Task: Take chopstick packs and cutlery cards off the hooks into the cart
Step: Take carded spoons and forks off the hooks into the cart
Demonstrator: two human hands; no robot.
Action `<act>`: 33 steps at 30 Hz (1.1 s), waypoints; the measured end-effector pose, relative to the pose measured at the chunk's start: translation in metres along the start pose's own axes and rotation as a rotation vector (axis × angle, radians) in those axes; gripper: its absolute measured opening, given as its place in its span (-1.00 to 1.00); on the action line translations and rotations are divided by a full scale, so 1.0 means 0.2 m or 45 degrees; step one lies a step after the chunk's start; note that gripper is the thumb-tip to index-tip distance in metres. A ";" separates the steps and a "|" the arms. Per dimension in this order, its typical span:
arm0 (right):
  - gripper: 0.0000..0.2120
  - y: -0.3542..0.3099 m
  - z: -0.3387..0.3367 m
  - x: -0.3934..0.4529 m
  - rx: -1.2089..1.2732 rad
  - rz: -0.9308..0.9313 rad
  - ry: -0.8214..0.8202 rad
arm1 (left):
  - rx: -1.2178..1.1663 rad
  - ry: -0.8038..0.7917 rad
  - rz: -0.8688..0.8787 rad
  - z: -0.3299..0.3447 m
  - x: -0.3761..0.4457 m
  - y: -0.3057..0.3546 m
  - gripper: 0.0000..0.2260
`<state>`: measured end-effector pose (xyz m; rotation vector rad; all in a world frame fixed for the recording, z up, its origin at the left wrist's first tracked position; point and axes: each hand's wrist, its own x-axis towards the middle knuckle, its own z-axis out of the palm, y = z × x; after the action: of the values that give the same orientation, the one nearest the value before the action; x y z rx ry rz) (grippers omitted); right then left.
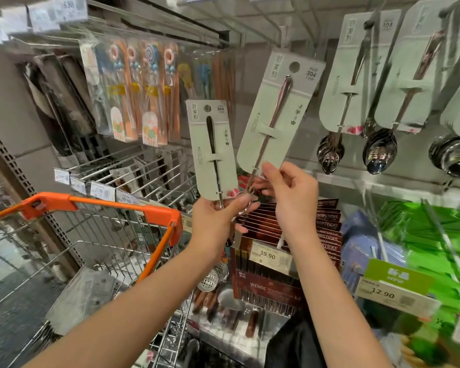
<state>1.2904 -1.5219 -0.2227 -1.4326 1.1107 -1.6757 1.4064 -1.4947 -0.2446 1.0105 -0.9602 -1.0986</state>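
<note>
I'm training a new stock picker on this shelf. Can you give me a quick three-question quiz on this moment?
1. True or false: each hand holds one cutlery card.
2. Which hand holds the tilted card? A left, B right
3. Fill in: the cart handle is ____ in colour.

Key:
1. True: left hand grips the upright card, right hand pinches the tilted card.
2. B
3. Orange, see the cart handle.
</note>
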 end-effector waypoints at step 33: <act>-0.93 -0.06 -0.17 0.06 0.124 -0.216 0.247 | 0.235 0.010 -0.040 0.01 -0.03 0.05 -0.61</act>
<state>1.2559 -1.5214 -0.2085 -1.3568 1.0165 -1.9958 1.4054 -1.4884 -0.2357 1.1820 -1.0570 -1.0450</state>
